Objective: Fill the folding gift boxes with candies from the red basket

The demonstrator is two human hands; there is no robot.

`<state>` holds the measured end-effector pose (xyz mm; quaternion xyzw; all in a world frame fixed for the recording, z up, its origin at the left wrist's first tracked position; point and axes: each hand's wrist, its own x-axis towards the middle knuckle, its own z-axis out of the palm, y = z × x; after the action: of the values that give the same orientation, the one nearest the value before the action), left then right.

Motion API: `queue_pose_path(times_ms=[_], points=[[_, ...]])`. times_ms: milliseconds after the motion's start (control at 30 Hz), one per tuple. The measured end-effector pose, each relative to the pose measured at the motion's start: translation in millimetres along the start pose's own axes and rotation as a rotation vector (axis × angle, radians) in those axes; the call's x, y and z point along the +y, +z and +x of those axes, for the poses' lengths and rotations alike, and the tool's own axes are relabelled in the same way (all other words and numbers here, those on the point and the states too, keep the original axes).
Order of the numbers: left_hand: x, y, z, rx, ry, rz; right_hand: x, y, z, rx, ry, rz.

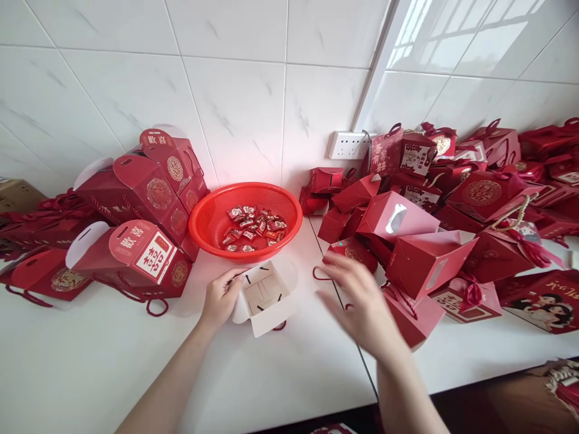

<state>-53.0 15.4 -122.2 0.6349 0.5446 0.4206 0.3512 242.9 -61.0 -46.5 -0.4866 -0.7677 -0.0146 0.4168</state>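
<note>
The left hand [222, 295] pinches the edge of an open gift box [263, 290], white inside, just in front of a red plastic basket [212, 211] with wrapped candies [261, 227] in it. The right hand [355, 295] is blurry and loose, fingers apart, near the red gift boxes [423, 265] on the white worktop [67, 361].

Left hand [221, 298], right hand [359, 301] bare; forearms [181, 369] bare.

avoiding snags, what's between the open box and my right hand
In the head view, white tabletop separates the open box from your right hand; a red cord loop lies near that hand.
</note>
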Motion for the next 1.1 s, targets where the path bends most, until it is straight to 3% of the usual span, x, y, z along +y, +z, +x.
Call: queue_pose_path(times_ms=[100, 200, 267, 367, 467, 533, 600, 700, 767, 867, 1000, 1100], points=[[-1, -3.2, 0, -0.017, 0.0, -0.01, 40, -43, -10, 0.37, 0.306, -0.394], [-2, -3.6, 0, -0.034, 0.005, -0.004, 77, -61, -24, 0.412, 0.685, -0.466], [-3, -3.1, -1, -0.039, 0.006, 0.001, 88, -59, -31, 0.36, 0.799, -0.414], [-2, -2.6, -2, -0.044, 0.001, -0.014, 76, -40, -37, 0.405, 0.623, -0.429], [-1, -2.7, -3, -0.041, 0.014, -0.013, 42, -14, -39, 0.567, 0.335, -0.441], [0, -2.5, -3, -0.034, 0.024, -0.004, 18, 0, -39, 0.594, 0.18, -0.351], [1, -2.0, -3, -0.037, 0.02, -0.005, -2, 13, -34, 0.401, 0.012, -0.169], [1, -1.3, -3, -0.056, 0.014, -0.017, -23, 31, -20, -0.038, -0.25, 0.021], [1, -1.3, -4, -0.065, 0.028, -0.01, -30, 43, -9, -0.222, -0.321, 0.064], [3, -2.0, -5, -0.051, 0.04, 0.023, -32, 59, 0, -0.357, -0.308, 0.16], [4, -3.2, -4, -0.006, 0.029, 0.075, -30, 67, -3, -0.43, -0.278, 0.312], [3, -2.8, -2, 0.007, 0.008, 0.099, -27, 68, -8, -0.474, -0.204, 0.287]])
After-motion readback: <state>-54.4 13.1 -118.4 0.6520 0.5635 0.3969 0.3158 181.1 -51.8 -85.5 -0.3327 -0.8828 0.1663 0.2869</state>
